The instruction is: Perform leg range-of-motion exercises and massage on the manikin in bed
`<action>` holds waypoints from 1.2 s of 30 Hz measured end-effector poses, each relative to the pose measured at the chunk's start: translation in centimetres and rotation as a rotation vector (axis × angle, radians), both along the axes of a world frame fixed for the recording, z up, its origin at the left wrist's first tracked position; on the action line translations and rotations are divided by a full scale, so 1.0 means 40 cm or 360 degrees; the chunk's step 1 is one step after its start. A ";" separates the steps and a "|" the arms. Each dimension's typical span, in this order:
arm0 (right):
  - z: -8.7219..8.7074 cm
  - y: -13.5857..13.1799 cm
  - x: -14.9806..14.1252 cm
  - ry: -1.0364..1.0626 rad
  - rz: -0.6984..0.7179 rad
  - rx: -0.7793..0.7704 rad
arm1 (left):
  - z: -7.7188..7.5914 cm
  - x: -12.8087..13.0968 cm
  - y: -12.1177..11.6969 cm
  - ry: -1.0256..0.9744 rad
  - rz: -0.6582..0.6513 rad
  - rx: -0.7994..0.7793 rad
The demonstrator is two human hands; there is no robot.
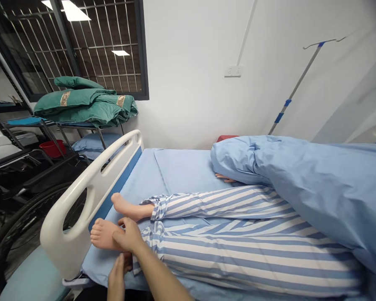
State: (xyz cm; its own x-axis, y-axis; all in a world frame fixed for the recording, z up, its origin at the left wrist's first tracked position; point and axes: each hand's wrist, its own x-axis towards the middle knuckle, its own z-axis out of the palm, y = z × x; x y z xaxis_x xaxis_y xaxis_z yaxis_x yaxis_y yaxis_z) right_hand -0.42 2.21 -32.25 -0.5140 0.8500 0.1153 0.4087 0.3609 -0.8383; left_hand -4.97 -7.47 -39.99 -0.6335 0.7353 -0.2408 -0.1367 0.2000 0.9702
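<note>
A figure in blue-and-white striped trousers (238, 246) lies on the bed with both feet bare. My right hand (129, 236) is wrapped over the ankle of the near foot (102, 234), fingers curled round it. From below, my left hand (118, 276) reaches up to the same ankle, its fingers pressed together at the edge of the trouser cuff. The far foot (125, 205) rests on the sheet just behind. A light blue duvet (316, 184) covers the upper body, and one of the figure's hands (225, 179) shows under its edge.
A white footboard (81, 200) with a blue panel stands just left of the feet. Beyond it are a wheelchair wheel (15, 234), a rack with folded green quilts (87, 102) and a red basin (52, 147). An IV pole (293, 92) leans by the wall.
</note>
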 end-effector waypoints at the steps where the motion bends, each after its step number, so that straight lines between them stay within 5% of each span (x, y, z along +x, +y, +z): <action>1: 0.002 -0.002 -0.017 0.0032 0.0008 -0.0015 | -0.004 0.015 -0.004 0.0025 -0.0010 0.0027; 6: 0.028 0.000 -0.036 0.0000 0.0096 -0.0076 | 0.034 0.013 -0.022 -0.0109 -0.0228 0.0068; 11: 0.059 0.038 0.066 -0.0421 0.0138 0.0200 | 0.136 -0.044 -0.034 -0.0047 -0.0312 0.0104; 16: 0.055 0.064 0.138 -0.0808 0.0143 0.0108 | 0.196 -0.050 -0.027 0.0098 -0.0332 0.0137; 27: 0.069 0.077 0.060 -0.0486 0.0003 0.0136 | 0.165 -0.074 -0.030 0.0086 -0.0319 0.0079; 36: 0.038 0.089 0.039 -0.0527 -0.0059 0.0169 | 0.093 -0.093 -0.043 0.0303 -0.0281 -0.0178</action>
